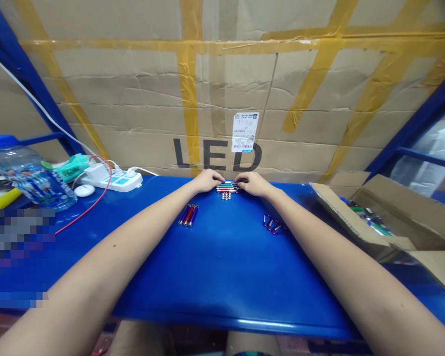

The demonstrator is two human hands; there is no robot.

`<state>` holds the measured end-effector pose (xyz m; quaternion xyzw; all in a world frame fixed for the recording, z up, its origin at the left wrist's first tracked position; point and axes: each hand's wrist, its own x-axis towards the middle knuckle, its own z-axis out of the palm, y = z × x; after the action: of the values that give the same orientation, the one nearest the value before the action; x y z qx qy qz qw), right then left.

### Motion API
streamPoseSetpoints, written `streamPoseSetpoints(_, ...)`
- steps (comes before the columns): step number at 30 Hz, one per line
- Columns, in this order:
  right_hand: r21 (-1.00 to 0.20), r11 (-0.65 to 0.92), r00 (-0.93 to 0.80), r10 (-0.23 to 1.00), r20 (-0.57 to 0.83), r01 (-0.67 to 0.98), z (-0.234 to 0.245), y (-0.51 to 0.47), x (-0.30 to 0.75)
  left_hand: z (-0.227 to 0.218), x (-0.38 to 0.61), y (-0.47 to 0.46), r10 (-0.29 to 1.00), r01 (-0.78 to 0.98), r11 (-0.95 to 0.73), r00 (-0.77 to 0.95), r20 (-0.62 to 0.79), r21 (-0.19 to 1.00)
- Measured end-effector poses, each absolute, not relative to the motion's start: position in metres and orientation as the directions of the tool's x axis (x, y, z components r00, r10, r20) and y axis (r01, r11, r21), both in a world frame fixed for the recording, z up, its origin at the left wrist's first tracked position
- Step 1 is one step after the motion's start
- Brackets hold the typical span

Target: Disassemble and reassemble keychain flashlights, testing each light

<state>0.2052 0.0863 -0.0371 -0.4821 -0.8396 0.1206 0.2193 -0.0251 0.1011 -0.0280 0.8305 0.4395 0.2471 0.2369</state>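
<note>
At the back of the blue table, a small row of slim coloured metal tubes lies side by side, in blue, green and red. My left hand curls at the row's left end, while my right hand has its fingers bent around the right end. The fingertips are partly hidden. Just in front of the row sit several small silver round pieces. Nearer me on the left are several purple and red metal tubes with silver ends. Beside my right forearm rest several purple carabiners.
An open cardboard box with coloured tubes inside stands at the right. To the left are a white power strip, a red cable and a plastic bottle. A large taped carton walls off the back.
</note>
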Motion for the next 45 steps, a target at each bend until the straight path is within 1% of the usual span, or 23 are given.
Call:
streamPoseSetpoints(4, -0.419, 0.497, -0.430, 0.868, 0.249, 0.760, -0.035, 0.084, 0.205, -0.028, -0.027, 0.105, 0.866, 0.617, -0.480, 0.448, 0.222, 0.624)
streamPoseSetpoints(9, -0.424, 0.493, -0.425, 0.870, 0.250, 0.760, -0.035, 0.086, 0.206, -0.029, -0.029, 0.107, 0.927, 0.593, -0.342, 0.341, 0.157, 0.729)
streamPoseSetpoints(15, -0.431, 0.489, -0.421, 0.872, 0.248, 0.759, -0.040, 0.089, 0.207, -0.031, -0.029, 0.107, 0.938, 0.576, -0.314, 0.313, 0.152, 0.755)
streamPoseSetpoints(17, -0.437, 0.475, -0.405, 0.880, 0.249, 0.764, -0.039, 0.087, 0.207, -0.028, -0.031, 0.104, 0.948, 0.611, -0.295, 0.281, 0.147, 0.735)
streamPoseSetpoints(20, -0.437, 0.444, -0.357, 0.895, 0.269, 0.782, -0.035, 0.082, 0.205, -0.020, -0.041, 0.090, 0.950, 0.713, -0.313, 0.252, 0.186, 0.627)
streamPoseSetpoints(22, -0.424, 0.439, -0.331, 0.892, 0.307, 0.792, -0.030, 0.073, 0.203, -0.014, -0.052, 0.074, 0.929, 0.758, -0.369, 0.297, 0.218, 0.538)
streamPoseSetpoints(23, -0.415, 0.443, -0.324, 0.888, 0.328, 0.795, -0.027, 0.068, 0.201, -0.012, -0.059, 0.064, 0.917, 0.761, -0.398, 0.343, 0.204, 0.512)
streamPoseSetpoints(26, -0.378, 0.480, -0.347, 0.863, 0.368, 0.792, -0.018, 0.040, 0.191, -0.007, -0.078, 0.038, 0.880, 0.733, -0.462, 0.450, 0.153, 0.499)
streamPoseSetpoints(28, -0.364, 0.545, -0.416, 0.828, 0.376, 0.755, -0.014, 0.015, 0.179, -0.006, -0.089, 0.026, 0.853, 0.705, -0.481, 0.514, 0.093, 0.521)
streamPoseSetpoints(30, -0.338, 0.636, -0.535, 0.769, 0.349, 0.694, -0.014, -0.012, 0.162, -0.005, -0.096, 0.020, 0.833, 0.696, -0.495, 0.550, 0.056, 0.520)
streamPoseSetpoints(32, -0.284, 0.716, -0.650, 0.698, 0.299, 0.638, -0.016, -0.036, 0.142, -0.004, -0.099, 0.018, 0.820, 0.704, -0.508, 0.572, 0.027, 0.497)
streamPoseSetpoints(34, -0.230, 0.775, -0.724, 0.632, 0.277, 0.588, -0.020, -0.052, 0.124, -0.004, -0.100, 0.020, 0.811, 0.715, -0.514, 0.585, -0.003, 0.474)
streamPoseSetpoints(35, -0.199, 0.784, -0.739, 0.620, 0.262, 0.587, -0.022, -0.057, 0.116, -0.004, -0.099, 0.020, 0.809, 0.718, -0.514, 0.588, -0.014, 0.469)
streamPoseSetpoints(39, -0.152, 0.751, -0.719, 0.660, 0.216, 0.643, -0.026, -0.058, 0.099, -0.007, -0.099, 0.022, 0.812, 0.728, -0.508, 0.583, -0.025, 0.461)
streamPoseSetpoints(45, -0.098, 0.723, -0.695, 0.686, 0.213, 0.684, -0.027, -0.052, 0.094, -0.012, -0.097, 0.025, 0.824, 0.726, -0.497, 0.566, -0.004, 0.475)
